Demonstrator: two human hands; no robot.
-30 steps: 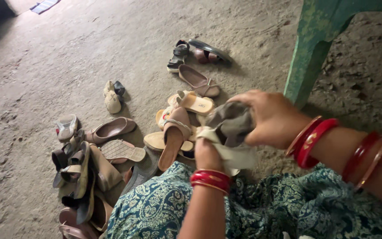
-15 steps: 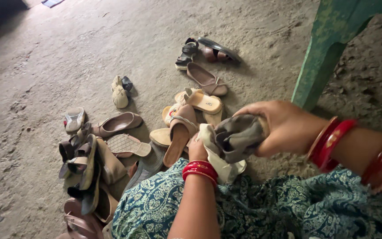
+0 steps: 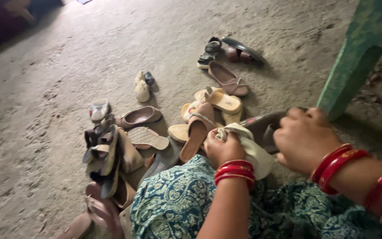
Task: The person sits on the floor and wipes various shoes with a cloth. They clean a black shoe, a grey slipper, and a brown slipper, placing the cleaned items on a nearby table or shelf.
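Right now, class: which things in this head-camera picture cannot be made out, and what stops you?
- Dark sandal: mostly hidden by right hand and pale cloth.
- Left hand: fingers buried in the cloth.
- Green post: cut off by the top edge.
- Bottom-left sandals: blurred, cut by the bottom edge.

A heap of sandals (image 3: 111,155) lies on the floor (image 3: 45,88) left of the person's knee (image 3: 173,203). More sandals (image 3: 213,106) lie ahead, a pair (image 3: 231,51) farthest off. A furniture leg (image 3: 354,66) stands at right.
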